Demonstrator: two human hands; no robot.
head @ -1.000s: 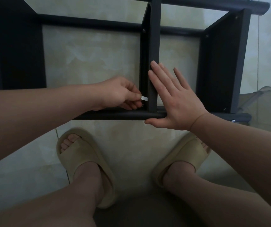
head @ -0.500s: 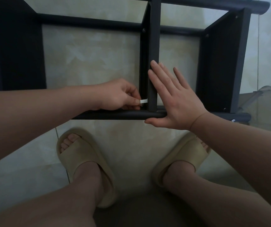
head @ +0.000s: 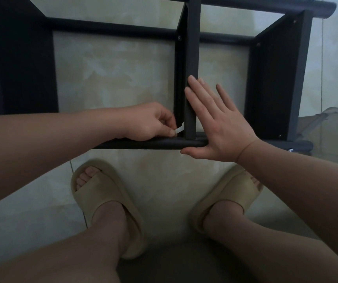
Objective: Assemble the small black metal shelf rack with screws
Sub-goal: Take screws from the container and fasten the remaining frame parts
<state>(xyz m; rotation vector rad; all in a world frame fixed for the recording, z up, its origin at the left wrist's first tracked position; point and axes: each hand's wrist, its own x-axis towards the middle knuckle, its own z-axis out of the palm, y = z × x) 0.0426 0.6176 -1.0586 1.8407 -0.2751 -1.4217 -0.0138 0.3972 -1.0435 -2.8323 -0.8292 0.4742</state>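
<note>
The black metal shelf rack [head: 274,84] lies on its side on the tiled floor, its round tubes and flat shelf panels forming open bays. My left hand [head: 151,123] pinches a small white tool [head: 179,129] against the inner corner where the middle panel [head: 191,58] meets the near tube [head: 143,143]. My right hand [head: 219,123] lies flat with fingers spread against the right side of that middle panel, thumb under the near tube. A screw head [head: 179,38] shows at the panel's far end.
My two feet in beige slippers [head: 104,201] stand on the pale tiles just below the rack. A clear plastic object [head: 331,123] sits at the right edge, past the rack's end. A dark mat [head: 174,260] lies between my legs.
My left hand has rolled its wrist a little, and the white tool's tip has swung upward at the corner joint. My right hand and the rack have stayed put.
</note>
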